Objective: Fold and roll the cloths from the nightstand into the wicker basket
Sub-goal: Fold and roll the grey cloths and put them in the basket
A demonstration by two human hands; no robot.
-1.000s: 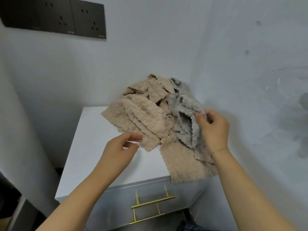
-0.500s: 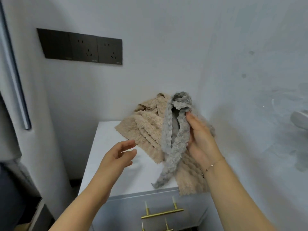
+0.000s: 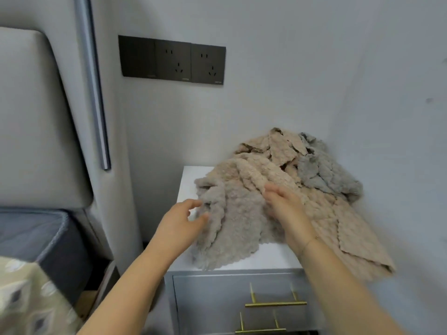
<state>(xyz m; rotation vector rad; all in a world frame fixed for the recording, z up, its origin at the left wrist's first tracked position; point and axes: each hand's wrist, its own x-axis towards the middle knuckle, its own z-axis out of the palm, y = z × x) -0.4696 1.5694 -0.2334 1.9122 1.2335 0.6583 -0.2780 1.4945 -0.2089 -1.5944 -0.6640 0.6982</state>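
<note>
A grey fluffy cloth [image 3: 232, 228] lies spread over the front of the white nightstand [image 3: 271, 259], its lower edge near the front rim. My left hand [image 3: 179, 226] pinches its left edge between thumb and fingers. My right hand [image 3: 285, 209] is on the cloth's upper right part, where the folds gather, and its fingertips seem to pinch the fabric; blur hides the detail. Behind it, a pile of beige and grey cloths [image 3: 312, 172] fills the corner. One beige cloth [image 3: 358, 243] hangs over the nightstand's right edge. No wicker basket is in view.
Walls close in behind and to the right of the nightstand. Its drawer front carries two brass handles [image 3: 275, 303]. At the left are a padded headboard [image 3: 36, 117], a dark mattress edge [image 3: 36, 240] and patterned bedding [image 3: 29, 298]. A black socket panel [image 3: 171, 60] is on the wall.
The grey cloth, which hung lifted from my right hand, now lies spread on the nightstand's front. My left hand has reached its left edge. The view has swung left toward the bed.
</note>
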